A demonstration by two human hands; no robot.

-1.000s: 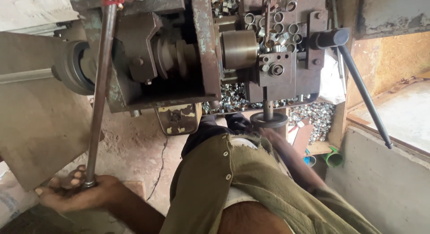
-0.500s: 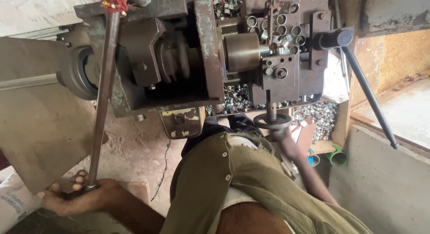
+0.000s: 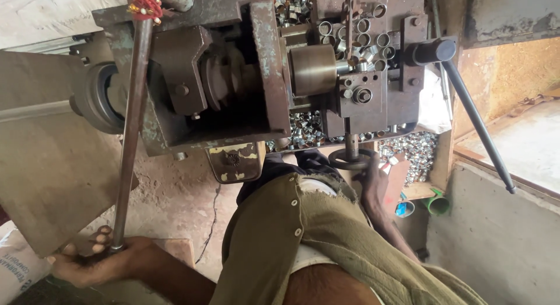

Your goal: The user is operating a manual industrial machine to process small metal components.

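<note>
- The person's left hand [image 3: 96, 263] is wrapped around the lower end of a long steel lever [image 3: 131, 136], fingers curled over the bar and thumb underneath, so the grip is closed on it.
- From that grip the lever runs up and slightly to the right, ending at the top of the machine [image 3: 233, 89], where red thread [image 3: 144, 4] is wound round its upper end.
- Just beside the left hand, on its outer side, lies a white printed sack [image 3: 17, 264]; a flat grey metal sheet [image 3: 46, 182] leans just above the hand, behind the lever.
- The person's right hand [image 3: 373, 182] reaches up under the machine and holds the rim of a small dark handwheel [image 3: 350, 159]; the fingers close over its right edge.
- Straight above that handwheel a short shaft rises into the rusty tool slide [image 3: 373, 100], with a round brass-coloured chuck [image 3: 313, 70] to the upper left of the grip.
- Piles of small shiny metal rings [image 3: 408, 150] lie right of the right hand and on top of the slide.
- A long black lever arm [image 3: 475, 124] slants down to the right, well apart from the right hand.
- Below the right hand, near the wall, sit a blue cup [image 3: 403, 208] and a green cup [image 3: 437, 204].
- The person's olive shirt [image 3: 303, 246] fills the space between the two arms.
</note>
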